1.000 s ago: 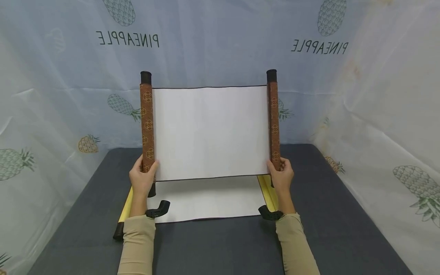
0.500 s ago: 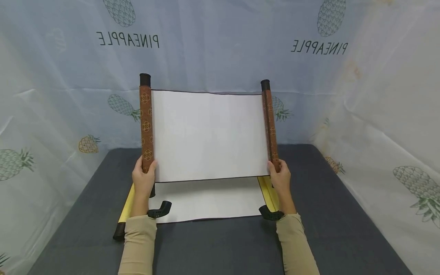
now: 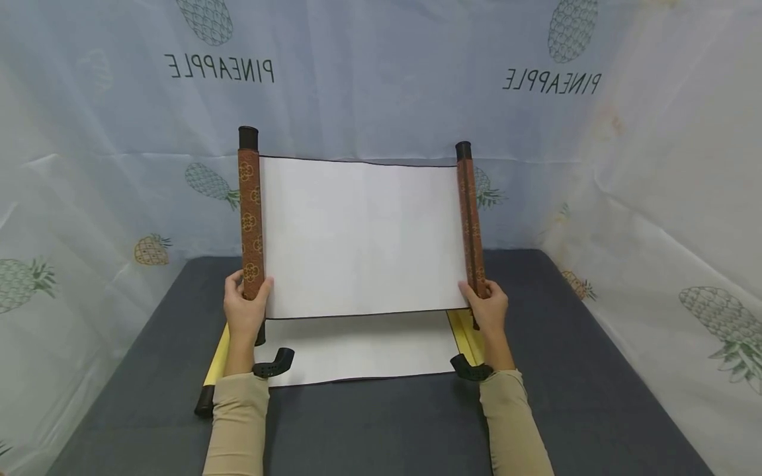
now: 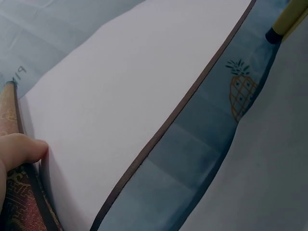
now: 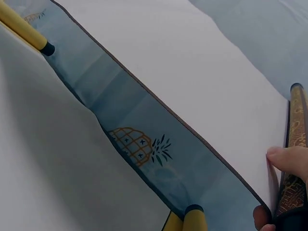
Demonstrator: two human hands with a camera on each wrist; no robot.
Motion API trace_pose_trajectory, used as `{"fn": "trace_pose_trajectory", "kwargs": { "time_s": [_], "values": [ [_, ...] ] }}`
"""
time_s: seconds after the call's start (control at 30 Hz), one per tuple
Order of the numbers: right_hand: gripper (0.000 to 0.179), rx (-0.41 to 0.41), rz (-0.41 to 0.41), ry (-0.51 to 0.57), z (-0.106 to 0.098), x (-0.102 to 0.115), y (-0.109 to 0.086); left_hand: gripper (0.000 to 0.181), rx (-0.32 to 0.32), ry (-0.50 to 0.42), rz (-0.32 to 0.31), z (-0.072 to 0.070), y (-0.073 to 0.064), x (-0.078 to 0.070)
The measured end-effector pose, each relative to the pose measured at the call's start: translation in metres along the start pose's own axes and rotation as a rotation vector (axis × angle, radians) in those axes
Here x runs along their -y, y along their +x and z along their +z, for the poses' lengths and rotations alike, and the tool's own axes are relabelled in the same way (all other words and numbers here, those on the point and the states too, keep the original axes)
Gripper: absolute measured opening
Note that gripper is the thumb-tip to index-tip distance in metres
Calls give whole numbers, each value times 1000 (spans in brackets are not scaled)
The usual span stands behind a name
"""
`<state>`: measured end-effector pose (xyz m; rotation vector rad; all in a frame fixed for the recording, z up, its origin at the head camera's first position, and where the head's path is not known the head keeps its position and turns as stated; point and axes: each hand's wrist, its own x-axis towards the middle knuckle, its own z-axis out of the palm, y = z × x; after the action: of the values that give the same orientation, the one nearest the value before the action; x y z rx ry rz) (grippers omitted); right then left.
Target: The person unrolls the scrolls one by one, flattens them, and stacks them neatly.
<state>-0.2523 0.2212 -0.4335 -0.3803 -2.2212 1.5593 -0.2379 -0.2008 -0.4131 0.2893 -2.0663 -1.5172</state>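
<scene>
A brown-patterned scroll (image 3: 363,238) is held up, partly unrolled, its white sheet stretched between two rollers with black end knobs. My left hand (image 3: 245,317) grips the lower part of the left roller (image 3: 250,218), thumb on the sheet's edge. My right hand (image 3: 488,311) grips the lower part of the right roller (image 3: 471,225), which leans slightly left at its top. In the left wrist view the left thumb (image 4: 24,148) presses the paper beside the roller; the right wrist view has the right thumb (image 5: 288,159) likewise.
A second scroll (image 3: 369,357) with yellow rollers lies unrolled on the dark grey table (image 3: 369,430), below the raised one and partly covered by it. Curtains with pineapple prints (image 3: 151,250) hang behind and at both sides.
The right roller's top has dropped and tipped leftward since a second ago. Over the last half second both rollers have moved slightly apart, and the sheet's lower edge sits a little lower.
</scene>
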Motion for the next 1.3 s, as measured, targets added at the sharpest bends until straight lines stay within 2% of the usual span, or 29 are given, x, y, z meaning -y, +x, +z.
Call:
{"fn": "trace_pose_trajectory", "kwargs": {
  "time_s": [0.07,0.17,0.3,0.4,0.53,0.63,0.87,1.07,1.3],
  "values": [
    [46,0,-1,40,-1,1,1,58,14,9,-6,-1,0,0],
    [43,9,0,41,-3,3,1,59,35,5,-14,-2,1,-2],
    [48,10,1,-10,-4,3,2,62,56,-20,-24,-3,1,-3],
    [53,25,12,17,-6,2,3,63,58,-24,-16,-3,2,-3],
    [54,56,8,58,-9,4,4,58,38,-6,-7,-4,1,-2],
    [54,62,-1,51,-11,4,4,53,11,-1,5,-4,0,0],
    [53,10,-40,44,-13,-3,7,49,-26,-3,44,-5,1,3],
    [63,-28,-117,85,-13,-6,4,49,-37,16,47,-4,2,4],
    [73,-22,-111,65,-16,-7,1,50,-57,-5,57,-5,2,6]
  ]
}}
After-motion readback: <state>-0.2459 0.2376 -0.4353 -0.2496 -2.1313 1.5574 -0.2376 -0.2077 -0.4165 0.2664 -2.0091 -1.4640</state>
